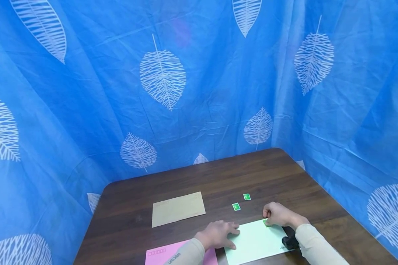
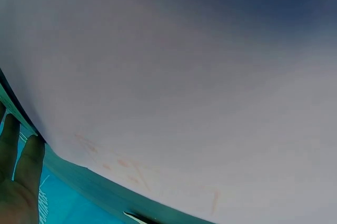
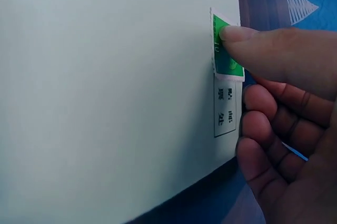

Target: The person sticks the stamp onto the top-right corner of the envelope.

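Observation:
A pale green envelope (image 1: pixel 255 243) lies at the front of the table. My left hand (image 1: pixel 217 234) rests on its left edge with the fingers spread; in the left wrist view only fingers (image 2: pixel 27 163) show at the left border. At the envelope's upper right corner, my right hand (image 1: pixel 280 214) pinches a green stamp (image 3: pixel 220 58) with a white perforated border. The thumb lies on the stamp's face, and the other fingers curl beside the envelope's edge. Just below the stamp is a printed box (image 3: pixel 225 109) with characters, its top covered by the stamp.
Two more green stamps (image 1: pixel 236 207) lie on the dark wooden table (image 1: pixel 225 184) beyond the green envelope. A tan envelope (image 1: pixel 179 209) is at the back left. A pink envelope (image 1: pixel 162 254) lies partly under the left forearm. Blue leaf-patterned curtains (image 1: pixel 212 92) surround the table.

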A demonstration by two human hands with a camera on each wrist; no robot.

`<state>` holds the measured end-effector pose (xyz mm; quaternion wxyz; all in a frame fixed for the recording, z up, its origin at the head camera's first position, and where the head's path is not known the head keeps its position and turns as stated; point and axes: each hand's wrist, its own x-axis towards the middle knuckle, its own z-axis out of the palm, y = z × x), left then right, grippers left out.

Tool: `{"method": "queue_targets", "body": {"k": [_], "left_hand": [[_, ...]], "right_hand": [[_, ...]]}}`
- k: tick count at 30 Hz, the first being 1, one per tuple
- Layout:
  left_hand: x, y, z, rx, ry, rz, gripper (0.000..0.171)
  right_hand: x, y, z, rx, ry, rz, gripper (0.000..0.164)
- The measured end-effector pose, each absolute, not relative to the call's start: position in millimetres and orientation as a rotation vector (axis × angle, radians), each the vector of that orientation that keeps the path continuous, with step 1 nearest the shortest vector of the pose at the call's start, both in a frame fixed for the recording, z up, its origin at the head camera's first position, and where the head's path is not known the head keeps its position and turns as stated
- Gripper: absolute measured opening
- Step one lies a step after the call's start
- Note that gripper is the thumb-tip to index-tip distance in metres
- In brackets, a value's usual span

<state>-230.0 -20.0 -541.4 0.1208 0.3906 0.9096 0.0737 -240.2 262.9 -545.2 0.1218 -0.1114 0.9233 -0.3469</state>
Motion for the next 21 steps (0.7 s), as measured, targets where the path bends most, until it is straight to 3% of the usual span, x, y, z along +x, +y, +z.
{"method": "queue_targets", "body": {"k": [21], "left_hand": [[-229.2, -19.2, -543.0, 1.16, 2.672, 0.195, 0.053]], "right_hand": [[-237.5, 269.0, -549.4, -0.368, 2.658, -1.083, 0.018]]}}
